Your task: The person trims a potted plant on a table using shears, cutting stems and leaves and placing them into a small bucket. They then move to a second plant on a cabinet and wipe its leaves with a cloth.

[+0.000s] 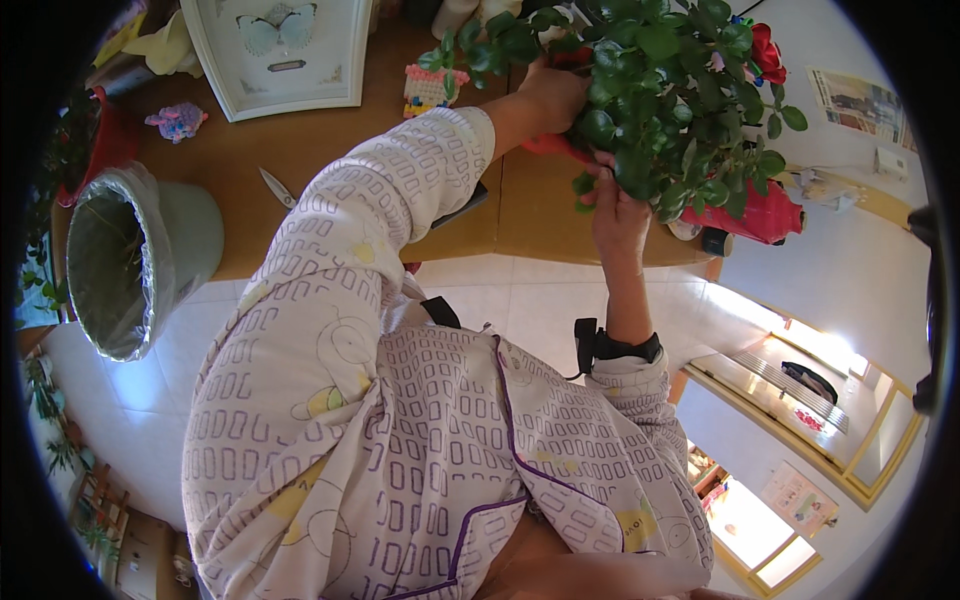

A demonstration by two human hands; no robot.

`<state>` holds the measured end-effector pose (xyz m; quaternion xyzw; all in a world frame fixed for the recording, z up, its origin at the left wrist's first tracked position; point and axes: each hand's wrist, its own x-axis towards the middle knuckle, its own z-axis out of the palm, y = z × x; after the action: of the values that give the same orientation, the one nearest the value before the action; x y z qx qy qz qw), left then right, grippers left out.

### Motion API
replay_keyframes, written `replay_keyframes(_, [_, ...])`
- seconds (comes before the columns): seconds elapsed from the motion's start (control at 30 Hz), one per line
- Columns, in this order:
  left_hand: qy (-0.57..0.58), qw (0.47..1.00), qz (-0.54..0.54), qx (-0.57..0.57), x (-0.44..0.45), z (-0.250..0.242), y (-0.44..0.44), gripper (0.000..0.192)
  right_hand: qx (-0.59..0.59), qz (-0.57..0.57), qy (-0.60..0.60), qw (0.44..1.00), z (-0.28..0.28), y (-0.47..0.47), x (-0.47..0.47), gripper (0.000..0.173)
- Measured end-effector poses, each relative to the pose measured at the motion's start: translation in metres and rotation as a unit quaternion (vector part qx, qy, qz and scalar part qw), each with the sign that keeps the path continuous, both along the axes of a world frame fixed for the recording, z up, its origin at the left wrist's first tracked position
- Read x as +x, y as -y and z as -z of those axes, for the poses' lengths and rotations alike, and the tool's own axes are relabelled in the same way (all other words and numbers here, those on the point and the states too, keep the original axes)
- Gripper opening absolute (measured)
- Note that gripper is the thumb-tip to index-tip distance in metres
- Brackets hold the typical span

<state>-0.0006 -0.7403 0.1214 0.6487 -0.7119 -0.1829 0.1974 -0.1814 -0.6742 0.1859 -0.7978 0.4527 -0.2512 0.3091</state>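
Observation:
A leafy green potted plant (pixel 652 97) stands on the brown table in front of me, its red pot (pixel 556 145) mostly covered by foliage. My left hand (pixel 553 97) reaches in at the pot's near-left side. Its fingers are hidden behind leaves and the pot, so their grip cannot be made out. From below, my right hand (pixel 621 210) comes up to the plant's lower edge. Its thumb and fingers pinch a small leafy stem (pixel 584 187) there. A black band (pixel 626 346) circles my right wrist.
On the brown table (pixel 262 150) are a framed butterfly (pixel 289 52), a bead figure (pixel 178 121), a pink-and-white block model (pixel 429 90) and a pointed metal blade (pixel 276 187), partly behind my sleeve. A lined bin (pixel 191 225) stands left. A pink bottle-like object (pixel 757 214) lies right.

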Motion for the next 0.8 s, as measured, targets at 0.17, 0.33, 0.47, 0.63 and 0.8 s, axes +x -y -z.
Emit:
replay_keyframes(0.17, [0.026,0.999,-0.016,0.018,-0.002,-0.002,-0.003,0.047,0.031,0.015,-0.004,0.999,0.001,-0.001,0.003,0.023])
replay_keyframes(0.33, [-0.019,0.998,-0.042,-0.032,-0.001,0.001,-0.007,0.027,0.003,-0.004,-0.012,1.0,0.003,0.002,0.001,0.022])
replay_keyframes(0.47, [-0.019,0.999,-0.032,0.034,-0.001,-0.001,-0.005,0.063,0.002,-0.005,-0.005,1.0,0.006,0.004,-0.001,0.021])
replay_keyframes(0.63, [-0.025,0.998,-0.057,0.008,-0.008,0.004,-0.004,0.054,-0.006,-0.004,0.002,1.0,0.007,0.004,-0.003,0.018])
replay_keyframes(0.8, [0.022,0.996,-0.083,-0.026,-0.016,0.018,0.0,0.034,0.006,0.01,0.025,1.0,0.008,0.002,-0.005,0.016])
